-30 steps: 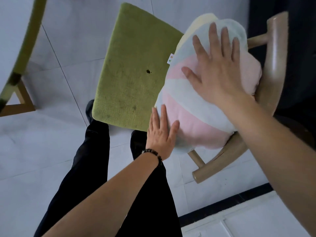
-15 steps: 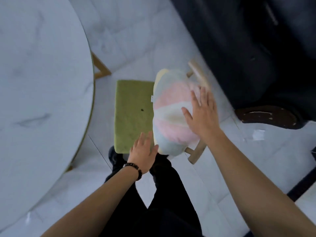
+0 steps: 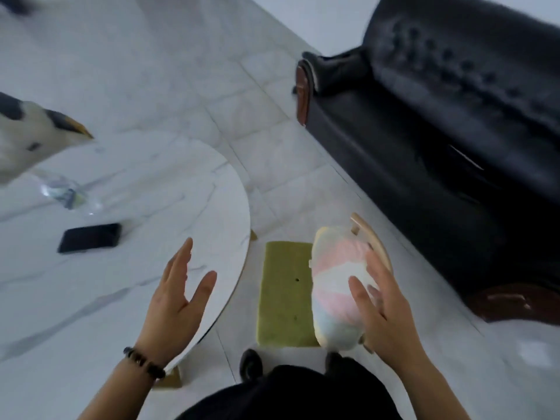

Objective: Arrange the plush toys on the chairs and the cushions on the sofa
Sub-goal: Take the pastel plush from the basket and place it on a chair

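1. I look down at the chair (image 3: 286,294); its green seat shows just right of the round marble table (image 3: 127,237).
2. The pastel plush (image 3: 336,295) stands on the chair's right side, propped against the wooden backrest (image 3: 374,241), with pink, pale blue and cream bands showing.
3. My right hand (image 3: 383,310) is open, fingers (image 3: 359,291) spread, palm facing the plush's right flank. The picture is blurred, so I cannot tell whether I touch it or hover just beside it. I grip nothing.
4. My left hand (image 3: 177,298) is open too, palm turned inward, thumb apart from the fingers. It hangs left of the chair, over the table's edge, well apart from the plush, holding nothing.
5. A bead bracelet (image 3: 144,363) sits on my left wrist.
6. Farther left of the chair, on the table, lies a dark phone (image 3: 89,237), and beyond it something clear and blurred, too smeared to name.
7. At the far left edge, a white toy (image 3: 33,131) with black patches and an orange tip pokes in over the table.
8. Right of the chair, across a strip of pale tile, stands the black tufted sofa (image 3: 439,131).
9. My dark trousers (image 3: 291,392) and shoe tips sit just below the seat's near edge.
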A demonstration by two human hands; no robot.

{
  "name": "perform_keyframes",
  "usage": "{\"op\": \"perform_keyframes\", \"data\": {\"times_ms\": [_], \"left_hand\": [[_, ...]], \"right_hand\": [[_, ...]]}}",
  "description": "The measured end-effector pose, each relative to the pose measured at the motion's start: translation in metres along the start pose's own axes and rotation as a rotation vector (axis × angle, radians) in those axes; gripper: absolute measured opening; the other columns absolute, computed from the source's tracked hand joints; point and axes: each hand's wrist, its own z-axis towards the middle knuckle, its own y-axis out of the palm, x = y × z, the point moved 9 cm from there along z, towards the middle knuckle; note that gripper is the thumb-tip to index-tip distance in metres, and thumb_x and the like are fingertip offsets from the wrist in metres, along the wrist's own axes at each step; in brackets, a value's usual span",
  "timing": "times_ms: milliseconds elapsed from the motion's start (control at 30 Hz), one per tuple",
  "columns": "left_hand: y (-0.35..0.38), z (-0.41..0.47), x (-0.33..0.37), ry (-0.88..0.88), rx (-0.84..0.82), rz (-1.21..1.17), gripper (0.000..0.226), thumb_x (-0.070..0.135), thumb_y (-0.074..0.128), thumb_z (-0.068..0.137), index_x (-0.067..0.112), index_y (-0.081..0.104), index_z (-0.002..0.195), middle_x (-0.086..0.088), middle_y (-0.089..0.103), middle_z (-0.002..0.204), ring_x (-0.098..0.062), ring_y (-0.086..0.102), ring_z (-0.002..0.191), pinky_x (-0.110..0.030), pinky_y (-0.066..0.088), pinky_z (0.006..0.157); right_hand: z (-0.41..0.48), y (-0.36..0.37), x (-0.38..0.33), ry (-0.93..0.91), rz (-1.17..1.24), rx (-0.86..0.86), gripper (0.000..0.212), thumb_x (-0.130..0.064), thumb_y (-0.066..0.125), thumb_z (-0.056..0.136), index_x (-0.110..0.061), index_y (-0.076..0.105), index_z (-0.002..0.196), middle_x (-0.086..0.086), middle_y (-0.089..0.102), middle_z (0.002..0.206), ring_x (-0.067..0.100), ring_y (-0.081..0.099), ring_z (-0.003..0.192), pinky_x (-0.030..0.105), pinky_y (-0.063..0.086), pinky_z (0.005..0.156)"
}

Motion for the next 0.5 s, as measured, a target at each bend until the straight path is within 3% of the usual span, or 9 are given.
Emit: {"op": "perform_keyframes", "data": {"times_ms": [100,133,200,267,300,400,500], "left_hand": [[-0.023,-0.045,-0.009,-0.166,0.257,-0.175,0.074,0.038,0.057,0.090,0.026,0.028,0.157,0.010,0.039,0.155,-0.007,0.043,0.137,-0.034,0.041,0.109],[-0.028,-0.066,-0.014,-0.225,0.351,-0.231,0.070,0.033,0.058,0.092,0.026,0.029,0.156,0.007,0.040,0.156,-0.010,0.044,0.138,-0.036,0.042,0.109],[-0.032,-0.113,-0.023,-0.330,0.516,-0.319,0.065,0.022,0.059,0.097,0.024,0.031,0.156,0.004,0.043,0.155,-0.013,0.046,0.137,-0.035,0.044,0.106],[-0.029,-0.162,-0.029,-0.418,0.612,-0.350,0.064,0.019,0.059,0.098,0.023,0.031,0.155,0.002,0.044,0.154,-0.014,0.048,0.135,-0.025,0.042,0.097],[-0.026,-0.188,-0.033,-0.460,0.646,-0.339,0.064,0.018,0.059,0.098,0.022,0.031,0.155,0.001,0.044,0.153,-0.014,0.048,0.135,-0.022,0.041,0.094],[-0.021,-0.269,-0.039,-0.585,0.776,-0.286,0.070,0.026,0.059,0.093,0.020,0.030,0.156,-0.001,0.044,0.154,-0.016,0.047,0.136,-0.032,0.044,0.101],[-0.019,-0.355,-0.037,-0.686,0.924,-0.285,0.073,0.030,0.059,0.089,0.020,0.030,0.156,0.000,0.044,0.153,-0.017,0.048,0.136,-0.036,0.045,0.103]], "right_hand": [[0.009,-0.005,-0.014,-0.078,0.054,-0.096,0.069,-0.064,0.055,0.091,-0.043,0.034,0.153,-0.015,0.036,0.160,0.008,0.041,0.144,0.015,0.041,0.103],[0.012,-0.006,-0.018,-0.091,0.081,-0.142,0.070,-0.057,0.056,0.090,-0.041,0.032,0.154,-0.017,0.035,0.160,0.009,0.040,0.144,0.022,0.041,0.108],[0.016,-0.004,-0.025,-0.110,0.117,-0.244,0.072,-0.050,0.057,0.090,-0.040,0.031,0.156,-0.034,0.036,0.152,0.010,0.041,0.144,0.039,0.039,0.117],[0.015,0.003,-0.022,-0.120,0.134,-0.340,0.073,-0.047,0.059,0.089,-0.033,0.035,0.156,-0.052,0.034,0.138,0.011,0.043,0.141,0.044,0.039,0.117],[0.013,0.008,-0.018,-0.118,0.137,-0.387,0.075,-0.048,0.059,0.087,-0.030,0.036,0.155,-0.050,0.035,0.140,0.010,0.043,0.140,0.043,0.039,0.117],[-0.004,0.039,-0.012,-0.134,0.119,-0.565,0.081,-0.051,0.059,0.083,-0.027,0.034,0.157,-0.013,0.039,0.159,0.004,0.042,0.139,0.030,0.036,0.113],[-0.045,0.080,-0.026,-0.186,0.083,-0.777,0.079,-0.049,0.058,0.087,-0.025,0.033,0.157,-0.009,0.039,0.160,0.006,0.043,0.140,0.031,0.037,0.113]]}}
